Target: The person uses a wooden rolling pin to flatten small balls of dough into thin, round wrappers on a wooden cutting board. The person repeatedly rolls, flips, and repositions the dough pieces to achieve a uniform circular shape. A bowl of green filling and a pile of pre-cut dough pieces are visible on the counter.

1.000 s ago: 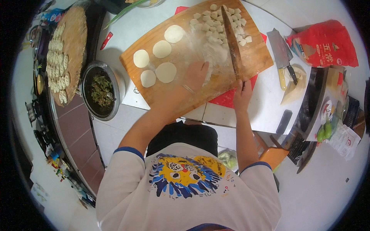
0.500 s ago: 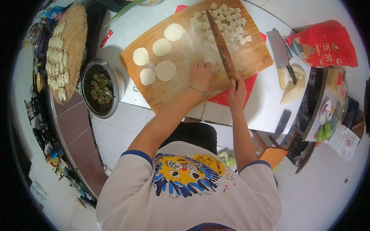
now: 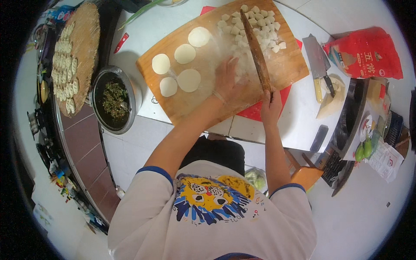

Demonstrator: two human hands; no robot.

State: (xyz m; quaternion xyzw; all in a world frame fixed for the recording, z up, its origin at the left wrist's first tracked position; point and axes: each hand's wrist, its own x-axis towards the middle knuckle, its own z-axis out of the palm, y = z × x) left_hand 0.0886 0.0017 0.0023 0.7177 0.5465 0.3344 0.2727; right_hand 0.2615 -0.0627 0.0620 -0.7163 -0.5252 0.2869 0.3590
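Observation:
My right hand (image 3: 271,106) is closed round the near end of a long dark wooden rolling pin (image 3: 256,54), which slants over the wooden board (image 3: 199,106) toward its far edge. Left of the pin, my left hand (image 3: 225,82) is low over the floury board. Its fingers are smeared by motion, and whether anything is under them cannot be made out. Several flat round dough wrappers (image 3: 185,53) lie on the board's left side. At its far right sits a heap of small floured dough pieces (image 3: 262,27), partly crossed by the pin.
To the left stand a pot of chopped green filling (image 3: 115,102) and a round board (image 3: 89,47) with rows of shaped dumplings. On the right are a cleaver (image 3: 315,54), a black-handled knife (image 3: 330,86), a red bag (image 3: 366,54) and a dark phone-like slab (image 3: 319,138).
The whole view has shifted slightly. My left hand has turned blurry with motion, its fingers reaching a little farther up the board. My right hand still grips the rolling pin.

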